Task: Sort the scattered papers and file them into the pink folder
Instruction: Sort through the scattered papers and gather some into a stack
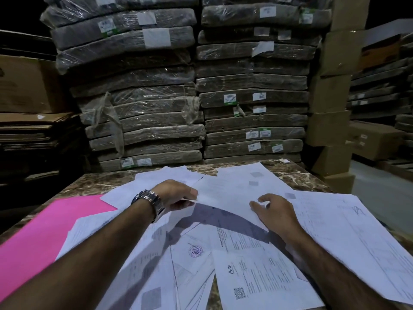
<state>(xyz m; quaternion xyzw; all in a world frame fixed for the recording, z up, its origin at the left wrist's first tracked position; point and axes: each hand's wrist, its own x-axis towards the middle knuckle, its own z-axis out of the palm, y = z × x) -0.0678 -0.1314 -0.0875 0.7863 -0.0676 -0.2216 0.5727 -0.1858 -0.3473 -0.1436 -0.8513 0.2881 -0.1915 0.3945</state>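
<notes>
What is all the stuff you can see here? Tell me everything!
pink folder: one, pink, left side of the table, partly under papers
scattered papers: many, too overlapped to count, white with print, spread over the table
lifted sheet: one, white, raised above the others in the middle
table: one, brown marbled top, under everything
wrapped bundles: two tall stacks, grey-brown in clear plastic, behind the table
cardboard boxes: several, tan, stacked at the right
flattened cardboard: a pile, brown, at the left
wristwatch: one, silvery metal, on the left wrist
left hand: one, pinches the lifted sheet's edge
right hand: one, fingers loose, on the lifted sheet
</notes>
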